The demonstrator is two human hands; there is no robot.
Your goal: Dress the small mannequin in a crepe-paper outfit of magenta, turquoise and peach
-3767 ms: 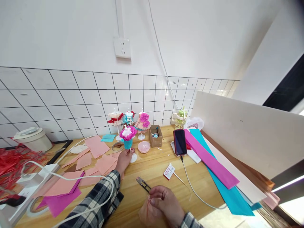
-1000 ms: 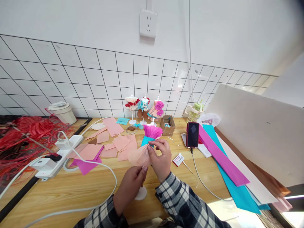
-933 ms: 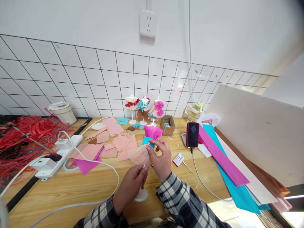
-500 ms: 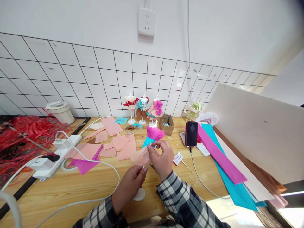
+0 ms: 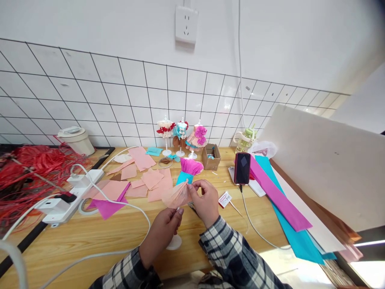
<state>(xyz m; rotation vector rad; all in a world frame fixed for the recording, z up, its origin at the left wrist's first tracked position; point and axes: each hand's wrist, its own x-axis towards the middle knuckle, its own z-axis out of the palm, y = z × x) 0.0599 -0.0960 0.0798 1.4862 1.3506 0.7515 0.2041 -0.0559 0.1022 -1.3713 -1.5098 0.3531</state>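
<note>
A small white dress form, its round base (image 5: 174, 242) showing low in front, leans slightly in my hands. It wears a magenta pleated paper top (image 5: 191, 166), a turquoise paper band (image 5: 184, 178) and a gathered peach paper skirt (image 5: 174, 195). My left hand (image 5: 165, 226) is closed round the form's stand just below the skirt. With thumb and fingers pinched, my right hand (image 5: 206, 200) grips the skirt's gathered edge beneath the turquoise band. Dark-tipped tweezers or a similar thin tool (image 5: 192, 206) lie partly hidden by my right hand.
Three dressed miniature forms (image 5: 180, 136) stand at the back beside a small cardboard box (image 5: 211, 157). Peach paper pieces (image 5: 150, 179) lie leftward, near a power strip (image 5: 72, 200) and white cables. A phone (image 5: 242, 169) and long coloured paper strips (image 5: 282, 196) are rightward.
The dress form's top has tilted a little to the left, and its base has shifted slightly left. My right fingers have come lower on the skirt's edge, uncovering more of the turquoise band.
</note>
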